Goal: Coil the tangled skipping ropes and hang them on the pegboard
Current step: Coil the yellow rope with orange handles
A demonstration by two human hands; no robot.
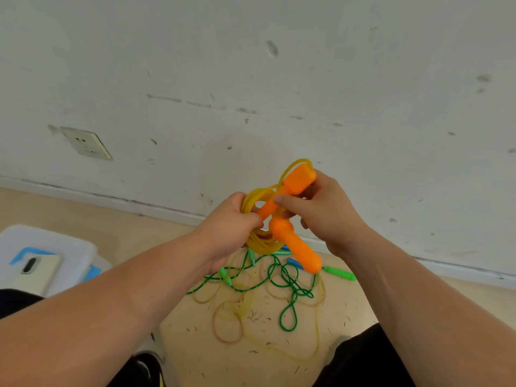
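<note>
My left hand (231, 227) grips a bundle of coiled yellow rope (258, 241) held up in front of the wall. My right hand (324, 210) pinches one orange handle (296, 182) that points up and to the right, with a yellow loop over its top. A second orange handle (300, 248) hangs down from the bundle between my hands. On the floor below lies a tangled green rope (284, 283) with green handles (339, 272), mixed with loose pale yellow rope loops (227, 325). No pegboard is in view.
A white wall (279, 79) with a socket (85, 142) stands close ahead. At the left sits a white plastic box (69, 247) with a phone (33, 270) on its lid. My knees in dark trousers (371, 356) flank the wooden floor (195, 344).
</note>
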